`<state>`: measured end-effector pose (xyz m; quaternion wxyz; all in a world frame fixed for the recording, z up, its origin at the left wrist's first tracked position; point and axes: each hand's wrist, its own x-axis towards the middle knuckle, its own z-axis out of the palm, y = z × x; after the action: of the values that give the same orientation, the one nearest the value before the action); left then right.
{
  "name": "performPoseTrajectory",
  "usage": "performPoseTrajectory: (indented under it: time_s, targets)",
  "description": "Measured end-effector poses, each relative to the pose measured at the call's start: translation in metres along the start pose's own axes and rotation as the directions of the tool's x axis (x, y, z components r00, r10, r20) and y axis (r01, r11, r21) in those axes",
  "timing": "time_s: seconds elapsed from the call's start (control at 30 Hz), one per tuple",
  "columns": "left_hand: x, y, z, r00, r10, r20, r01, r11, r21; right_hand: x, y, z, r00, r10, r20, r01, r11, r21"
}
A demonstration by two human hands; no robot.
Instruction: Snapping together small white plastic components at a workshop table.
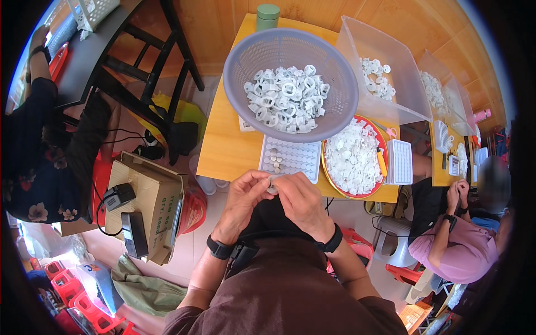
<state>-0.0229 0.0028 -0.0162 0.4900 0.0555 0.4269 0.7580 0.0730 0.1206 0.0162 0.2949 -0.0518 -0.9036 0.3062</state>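
Note:
Between the fingertips of both hands, over the table's front edge, is a small whitish plastic piece (272, 188). My left hand (241, 200) pinches it from one side, and my right hand (304, 204) closes on the other; the fingers partly cover it. Just beyond lies a white compartment tray (298, 159) with several small round tan pieces (276, 162) in its left part. To its right, a round red-rimmed tray (357, 195) is heaped with small white plastic parts (352, 159). Behind stands a grey-purple plastic colander (237, 84) containing many white ring-shaped parts (287, 97).
A clear plastic bin (385, 42) with white parts and a green canister (268, 17) stand farther back. Stacked white trays (400, 162) sit at the right. A cardboard box (159, 212) is at left. One person in pink (463, 245) works at right; another sits at left.

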Motion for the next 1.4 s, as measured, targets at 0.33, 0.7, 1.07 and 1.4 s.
performPoseTrajectory:
  time_s: [0.33,0.7,1.07,1.4]
  targets:
    - [0.002,-0.001,0.001,1.0,0.023,0.009,-0.024,0.992,0.125,0.002,0.002,-0.005,0.994,0.101,0.029,-0.104,0.986,0.127]
    - [0.003,0.001,0.01,0.997,0.057,0.046,-0.063,0.988,0.138,0.003,0.007,-0.014,0.963,0.264,0.06,-0.27,0.92,0.283]
    - [0.004,0.0,0.02,0.994,0.066,0.091,-0.082,0.98,0.183,-0.004,0.019,-0.014,0.774,0.577,0.259,-0.54,0.39,0.746]
    - [0.003,0.0,0.026,0.996,0.011,0.085,-0.01,1.0,-0.012,0.0,0.016,-0.022,0.736,0.616,0.28,-0.506,0.226,0.832]
